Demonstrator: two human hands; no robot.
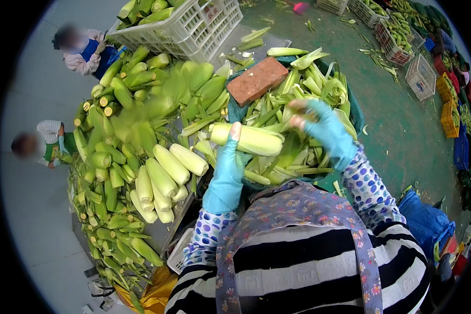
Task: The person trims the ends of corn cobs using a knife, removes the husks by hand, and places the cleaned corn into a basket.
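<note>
An ear of corn [247, 138], mostly stripped to its pale inner husk, lies across my left hand [227, 161], whose gloved fingers and bare thumb hold it near its left end. My right hand [322, 127], in a blue glove with bare fingertips, is blurred, its fingers apart just right of the ear. Below both hands is a green-lined container [355, 114] heaped with stripped husk leaves [298, 157]. A reddish brick [258, 80] rests at its upper left edge. Several peeled ears [167, 172] are stacked on the table left of my left hand.
Unpeeled corn [121, 92] piles over the table at left. A white plastic crate [196, 27] of corn stands at the top. Two people [88, 55] are beyond the table at far left. More crates [396, 39] stand along the green floor at upper right; a blue bag [426, 223] lies at lower right.
</note>
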